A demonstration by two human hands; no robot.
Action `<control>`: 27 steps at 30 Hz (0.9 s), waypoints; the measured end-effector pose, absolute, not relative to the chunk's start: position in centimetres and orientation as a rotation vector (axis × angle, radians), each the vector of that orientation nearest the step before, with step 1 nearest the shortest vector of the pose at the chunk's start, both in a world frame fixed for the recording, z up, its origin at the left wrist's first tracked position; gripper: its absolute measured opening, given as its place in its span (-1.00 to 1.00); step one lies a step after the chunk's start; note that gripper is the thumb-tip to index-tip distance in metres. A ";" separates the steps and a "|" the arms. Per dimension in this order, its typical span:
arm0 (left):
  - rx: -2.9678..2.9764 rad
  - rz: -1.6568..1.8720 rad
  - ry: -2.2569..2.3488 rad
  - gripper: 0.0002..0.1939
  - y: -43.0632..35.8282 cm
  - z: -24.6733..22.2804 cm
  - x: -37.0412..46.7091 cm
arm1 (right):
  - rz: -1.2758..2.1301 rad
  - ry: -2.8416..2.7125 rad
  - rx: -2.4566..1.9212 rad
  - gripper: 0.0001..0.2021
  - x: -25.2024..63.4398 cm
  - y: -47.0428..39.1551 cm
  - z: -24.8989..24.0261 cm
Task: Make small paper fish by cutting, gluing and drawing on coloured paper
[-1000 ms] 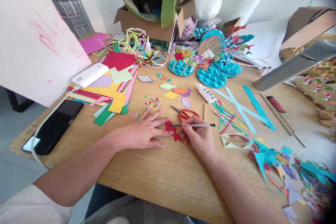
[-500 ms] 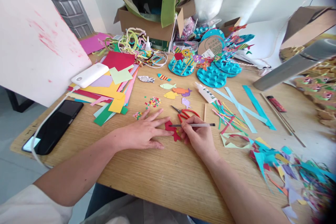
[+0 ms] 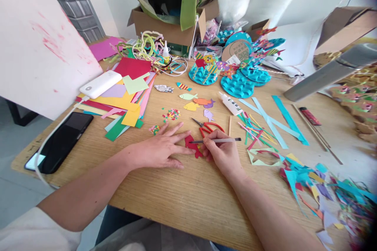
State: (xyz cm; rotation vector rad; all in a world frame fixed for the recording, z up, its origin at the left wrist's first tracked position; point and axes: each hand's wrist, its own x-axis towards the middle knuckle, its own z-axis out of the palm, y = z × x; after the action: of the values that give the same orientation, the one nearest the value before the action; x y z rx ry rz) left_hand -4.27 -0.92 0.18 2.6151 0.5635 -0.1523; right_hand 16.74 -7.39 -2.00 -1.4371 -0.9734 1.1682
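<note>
Practically the same as half a second ago: both hands in place. Right hand (image 3: 219,152): grip clamped on slim grey pen with dark end (image 3: 226,140), tip at small red paper cutout (image 3: 189,141). Cutout lies between the hands on light wood-grain table (image 3: 176,196). Left hand (image 3: 161,148): grip apart, fingers spread, palm down. Brown cardboard box (image 3: 176,38) at back by wall. Open wood between forearms to near edge; multicoloured paper scraps (image 3: 306,174) crowd right, flat black phone (image 3: 67,139) near left edge.
</note>
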 end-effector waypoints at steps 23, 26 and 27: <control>2.606 -0.111 0.564 -0.49 -0.9 0.1 -4.3 | 1.175 -0.977 -1.447 -0.64 16.6 -7.4 -1.8; 2.604 -0.110 0.564 -0.48 -1.0 0.1 -4.3 | 1.172 -0.969 -1.445 -0.64 16.6 -7.4 -1.7; 2.604 -0.109 0.562 -0.48 -1.0 0.1 -4.3 | 1.169 -0.967 -1.444 -0.65 16.6 -7.4 -1.7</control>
State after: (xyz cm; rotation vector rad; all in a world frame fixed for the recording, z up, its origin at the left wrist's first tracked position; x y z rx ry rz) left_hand -4.29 -0.97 0.14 2.6044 0.5624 -0.1090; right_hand 16.57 -7.38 -1.74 -1.4444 -0.9674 1.1691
